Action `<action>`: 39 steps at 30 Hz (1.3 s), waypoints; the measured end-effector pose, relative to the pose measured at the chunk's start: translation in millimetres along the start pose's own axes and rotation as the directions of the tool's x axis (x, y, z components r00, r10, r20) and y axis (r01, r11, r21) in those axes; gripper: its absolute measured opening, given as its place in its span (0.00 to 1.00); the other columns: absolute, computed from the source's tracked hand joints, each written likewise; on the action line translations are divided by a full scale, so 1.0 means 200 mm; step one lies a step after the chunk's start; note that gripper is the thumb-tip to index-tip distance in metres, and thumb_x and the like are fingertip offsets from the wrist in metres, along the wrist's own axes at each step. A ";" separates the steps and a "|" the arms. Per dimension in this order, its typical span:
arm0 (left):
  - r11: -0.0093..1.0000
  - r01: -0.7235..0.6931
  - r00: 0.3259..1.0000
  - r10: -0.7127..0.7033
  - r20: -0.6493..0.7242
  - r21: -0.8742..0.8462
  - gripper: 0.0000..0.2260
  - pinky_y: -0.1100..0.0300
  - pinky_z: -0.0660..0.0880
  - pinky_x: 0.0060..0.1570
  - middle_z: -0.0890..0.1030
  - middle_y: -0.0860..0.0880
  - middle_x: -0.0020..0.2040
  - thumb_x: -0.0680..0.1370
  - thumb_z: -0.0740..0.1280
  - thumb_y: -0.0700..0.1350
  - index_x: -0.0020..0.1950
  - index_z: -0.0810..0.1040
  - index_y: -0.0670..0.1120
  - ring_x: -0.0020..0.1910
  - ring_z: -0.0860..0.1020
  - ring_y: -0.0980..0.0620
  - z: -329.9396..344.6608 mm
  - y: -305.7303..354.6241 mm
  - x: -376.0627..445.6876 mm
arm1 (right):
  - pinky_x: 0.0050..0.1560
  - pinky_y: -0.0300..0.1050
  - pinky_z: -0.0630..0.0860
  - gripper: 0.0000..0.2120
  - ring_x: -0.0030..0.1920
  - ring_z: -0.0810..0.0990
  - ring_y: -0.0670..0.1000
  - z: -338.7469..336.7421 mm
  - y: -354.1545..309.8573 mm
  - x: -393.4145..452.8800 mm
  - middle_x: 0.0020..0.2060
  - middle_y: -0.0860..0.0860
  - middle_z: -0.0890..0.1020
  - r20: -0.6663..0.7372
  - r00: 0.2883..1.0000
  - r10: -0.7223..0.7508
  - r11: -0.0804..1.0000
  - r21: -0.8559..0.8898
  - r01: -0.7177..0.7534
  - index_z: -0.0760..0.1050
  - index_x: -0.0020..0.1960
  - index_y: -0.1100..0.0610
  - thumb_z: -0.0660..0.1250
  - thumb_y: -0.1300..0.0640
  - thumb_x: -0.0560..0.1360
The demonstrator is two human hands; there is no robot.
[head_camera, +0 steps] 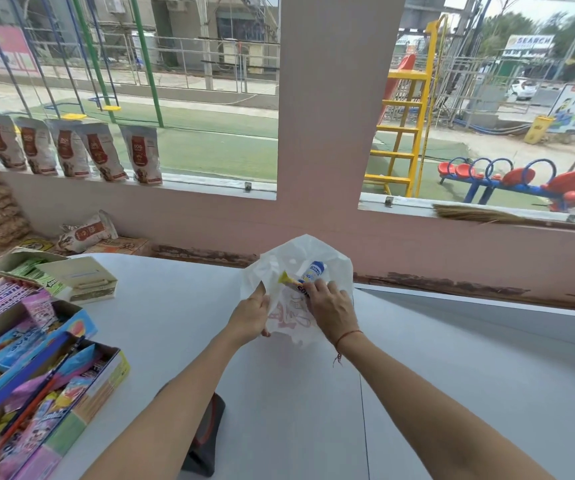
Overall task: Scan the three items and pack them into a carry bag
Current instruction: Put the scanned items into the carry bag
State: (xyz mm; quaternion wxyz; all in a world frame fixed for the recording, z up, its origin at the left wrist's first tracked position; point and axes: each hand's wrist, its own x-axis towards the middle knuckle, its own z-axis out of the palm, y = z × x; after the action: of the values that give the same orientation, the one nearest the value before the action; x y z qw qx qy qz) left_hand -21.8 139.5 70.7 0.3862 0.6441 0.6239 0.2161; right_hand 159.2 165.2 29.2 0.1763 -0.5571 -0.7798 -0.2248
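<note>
A thin white plastic carry bag (300,251) with faint red print stands open on the white counter (189,306). My left hand (249,318) pinches its left edge. My right hand (331,311) is at the bag's mouth, its fingers closed on a packet with dark lettering (302,289) that is partly hidden by the hand. Just beyond my fingers, a blue-and-white bottle (313,271) and a yellow packet (286,279) show inside the bag's mouth.
Open cardboard boxes of colourful sweets (29,375) crowd the counter's left side. A black scanner (206,441) lies under my left forearm. Red-and-white pouches (106,155) line the window sill; a broom (508,218) rests on the right sill.
</note>
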 end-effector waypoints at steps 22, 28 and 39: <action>0.868 -0.466 0.673 0.221 -0.705 -0.173 0.12 0.54 0.72 0.40 0.83 0.36 0.50 0.75 0.66 0.44 0.53 0.81 0.38 0.51 0.80 0.37 -0.68 1.04 0.06 | 0.42 0.49 0.82 0.19 0.42 0.82 0.56 -1.03 0.50 0.59 0.45 0.58 0.82 0.280 0.830 0.483 -0.054 0.955 -0.291 0.78 0.57 0.65 0.74 0.65 0.67; 0.906 -0.361 0.848 0.221 -0.482 -0.220 0.36 0.48 0.61 0.73 0.61 0.39 0.72 0.69 0.73 0.56 0.73 0.66 0.47 0.73 0.60 0.42 -0.74 1.09 0.10 | 0.52 0.47 0.77 0.16 0.50 0.78 0.53 -1.07 0.64 0.77 0.51 0.57 0.82 0.201 0.797 0.570 0.184 0.914 -0.362 0.78 0.59 0.64 0.71 0.62 0.72; 0.887 -0.439 0.861 0.369 -0.349 -0.143 0.18 0.60 0.76 0.38 0.80 0.48 0.47 0.76 0.68 0.46 0.61 0.67 0.47 0.44 0.79 0.48 -0.48 0.79 -0.32 | 0.39 0.39 0.78 0.11 0.42 0.81 0.46 -1.12 0.43 0.10 0.46 0.51 0.83 0.197 0.872 0.448 0.009 0.974 -0.225 0.80 0.57 0.54 0.62 0.56 0.79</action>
State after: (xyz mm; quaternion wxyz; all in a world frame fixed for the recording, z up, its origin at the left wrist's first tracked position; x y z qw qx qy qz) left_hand -3.0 110.7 263.5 0.2966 0.6725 0.4996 0.4584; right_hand 239.6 82.9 239.6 0.6125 -0.4434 -0.5511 0.3530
